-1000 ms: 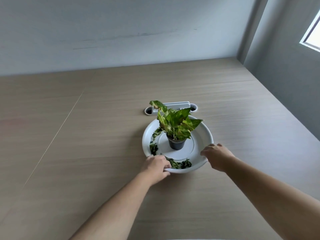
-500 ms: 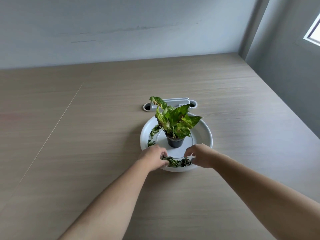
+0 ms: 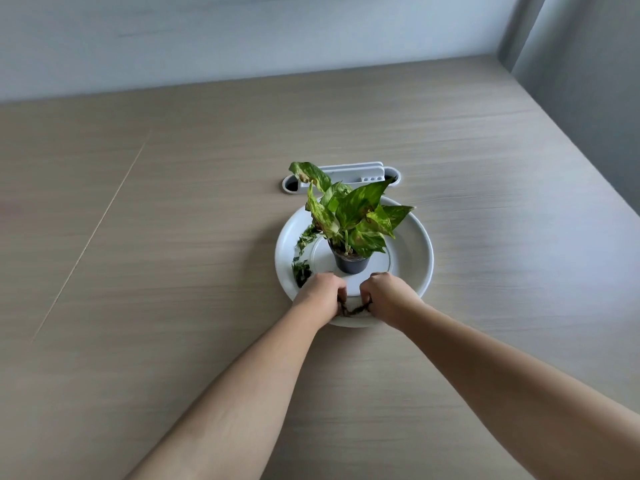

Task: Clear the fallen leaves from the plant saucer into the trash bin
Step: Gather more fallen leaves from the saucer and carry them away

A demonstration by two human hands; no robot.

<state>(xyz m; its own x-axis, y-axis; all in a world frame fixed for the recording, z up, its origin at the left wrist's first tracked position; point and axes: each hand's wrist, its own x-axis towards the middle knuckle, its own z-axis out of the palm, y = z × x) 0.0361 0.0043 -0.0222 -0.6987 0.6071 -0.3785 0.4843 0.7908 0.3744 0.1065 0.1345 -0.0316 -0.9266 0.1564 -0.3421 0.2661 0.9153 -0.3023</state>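
A round white saucer (image 3: pixel 414 249) sits on the wooden table with a small black pot (image 3: pixel 351 263) of green variegated leaves in its middle. Fallen leaves (image 3: pixel 300 271) lie along the saucer's left inner rim. At the near rim, my left hand (image 3: pixel 320 294) and my right hand (image 3: pixel 389 296) are both closed around a bunch of dark fallen leaves (image 3: pixel 353 309), which shows between the two fists. No trash bin is in view.
The pale wooden table (image 3: pixel 173 237) runs back to a grey wall. A white cable grommet with a small white rack (image 3: pixel 346 174) sits just behind the plant. A wall corner rises at the right.
Both hands left the saucer's rim, came together over the near leaves and closed on them. The loose pile at the near rim is now gathered in the fists.
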